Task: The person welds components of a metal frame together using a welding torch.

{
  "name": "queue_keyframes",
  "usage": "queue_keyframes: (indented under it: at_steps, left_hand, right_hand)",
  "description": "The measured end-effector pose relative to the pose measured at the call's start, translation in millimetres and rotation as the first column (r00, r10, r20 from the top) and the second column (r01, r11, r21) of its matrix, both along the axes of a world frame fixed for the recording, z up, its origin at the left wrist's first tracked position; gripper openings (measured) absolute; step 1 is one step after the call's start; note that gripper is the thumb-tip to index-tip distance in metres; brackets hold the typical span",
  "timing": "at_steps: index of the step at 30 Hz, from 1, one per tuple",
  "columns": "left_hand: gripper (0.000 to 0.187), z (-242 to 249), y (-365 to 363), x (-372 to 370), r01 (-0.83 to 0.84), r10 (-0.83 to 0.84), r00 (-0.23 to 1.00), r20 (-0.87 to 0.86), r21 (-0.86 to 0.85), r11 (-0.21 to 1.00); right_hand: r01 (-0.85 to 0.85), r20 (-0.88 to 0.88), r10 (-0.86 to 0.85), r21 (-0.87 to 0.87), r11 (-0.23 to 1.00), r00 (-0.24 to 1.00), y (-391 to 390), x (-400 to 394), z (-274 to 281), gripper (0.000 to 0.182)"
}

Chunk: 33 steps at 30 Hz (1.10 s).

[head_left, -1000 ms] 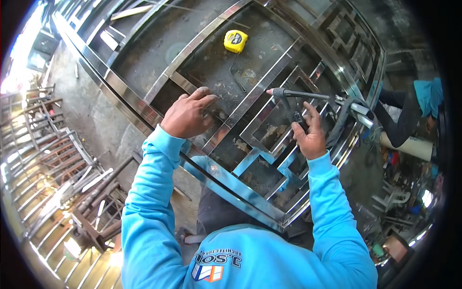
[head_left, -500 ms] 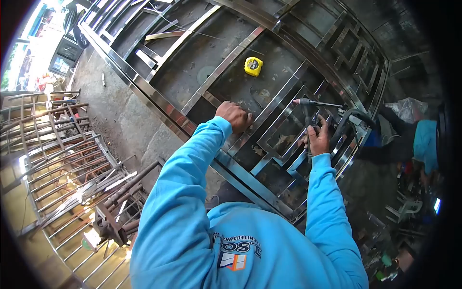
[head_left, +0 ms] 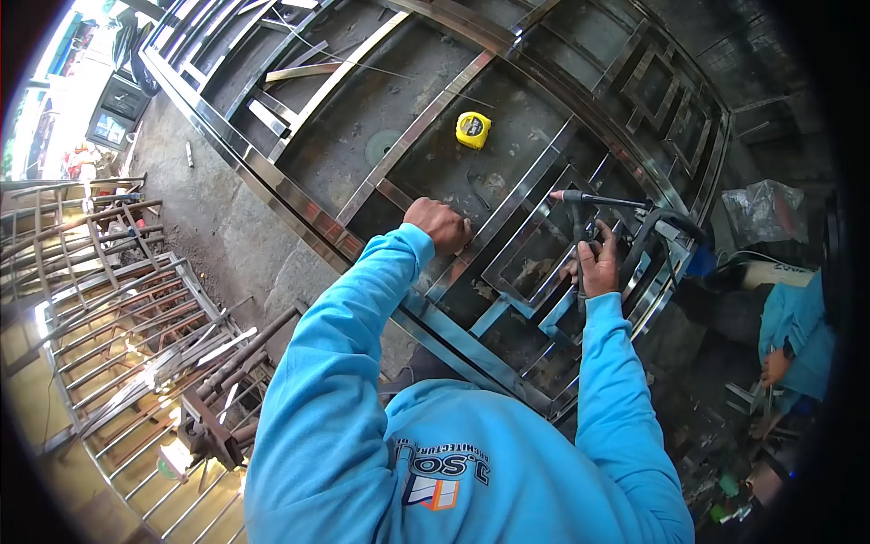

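Observation:
In the head view, my right hand (head_left: pixel 598 261) is closed around the handle of a TIG welding torch (head_left: pixel 594 198). The pinkish nozzle points left, over the patterned bars of a shiny metal frame (head_left: pixel 535 186). My left hand (head_left: pixel 439 225) rests, fingers curled in, against the bars of that frame; whatever lies within its grip is hidden. A yellow tape measure (head_left: pixel 472 130) lies on the dark surface inside the frame, beyond my left hand. A thin rod (head_left: pixel 372 68) stretches across the bars farther up.
Loose metal strips (head_left: pixel 304 71) lie at the upper left. Barred metal grilles (head_left: pixel 136 335) and a rusty bench vise (head_left: pixel 204 422) stand on the left. At the right are a clear plastic bag (head_left: pixel 766 210) and another person's hand (head_left: pixel 775 367) and blue sleeve.
My hands have barely moved. The view has shifted slightly. At the right, the other person has moved, and their hand and forearm now show.

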<state>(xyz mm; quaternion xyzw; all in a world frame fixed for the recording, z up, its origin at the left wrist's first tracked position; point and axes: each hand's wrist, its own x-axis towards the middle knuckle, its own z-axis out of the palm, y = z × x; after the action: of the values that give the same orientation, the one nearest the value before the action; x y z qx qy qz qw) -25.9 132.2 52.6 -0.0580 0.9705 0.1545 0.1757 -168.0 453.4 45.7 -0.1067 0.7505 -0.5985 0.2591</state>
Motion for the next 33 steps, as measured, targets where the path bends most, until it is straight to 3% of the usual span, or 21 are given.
queue_keyframes:
  at_steps: [18,19,21,22,24,25,27,28,31,33]
  left_hand:
    - [0.059,7.4,-2.2,-10.1,-0.012,0.009,0.985,0.172,0.018,1.000]
    - [0.054,15.8,-3.0,-8.8,-0.047,0.030,0.990,0.137,0.124,0.991]
    - [0.036,-7.3,-1.0,-0.6,-0.039,0.046,0.987,-0.156,0.046,0.998]
    - [0.030,-13.1,0.9,6.0,-0.154,0.157,0.930,-0.331,0.035,0.987]
    - [0.022,-20.4,9.3,23.0,-0.374,0.331,0.694,-0.639,0.073,0.925]
    - [0.018,-17.9,14.5,30.9,-0.448,0.518,0.539,-0.664,0.295,0.844]
    - [0.016,-7.5,32.8,45.9,-0.680,0.863,0.353,-0.360,0.535,0.501]
    - [0.024,-6.6,42.0,56.9,-0.690,0.869,0.384,-0.312,0.528,0.495]
    - [0.041,20.3,90.9,83.8,-0.509,0.541,0.732,-0.415,0.196,0.838]
    - [0.051,21.7,112.3,99.5,-0.444,0.446,0.836,-0.319,0.083,0.892]
  right_hand:
    - [0.021,0.082,-0.023,0.027,0.999,0.996,-4.8,-1.7,7.2,0.060]
    - [0.011,0.085,-0.011,-0.001,1.000,0.996,-3.4,-2.9,4.0,0.061]
    - [-0.013,0.047,0.013,0.001,1.000,0.999,-1.8,-4.5,1.8,0.062]
    - [-0.010,0.047,0.010,0.001,1.000,0.999,-2.2,-3.6,1.3,0.063]
    - [-0.003,0.047,0.003,0.001,1.000,0.999,-2.6,-3.5,1.0,0.064]
    - [-0.006,0.047,0.006,0.004,1.000,0.999,-3.0,-4.4,0.9,0.064]
    - [-0.009,0.049,0.007,0.022,1.000,0.999,-1.3,-4.2,1.8,0.064]
    - [-0.002,0.069,0.002,0.007,1.000,0.998,-3.0,-2.9,5.5,0.064]
    - [-0.012,0.050,0.012,0.000,1.000,0.999,-2.3,-4.6,3.2,0.064]
    - [-0.013,0.052,0.012,0.013,1.000,0.999,-2.8,-3.5,6.8,0.065]
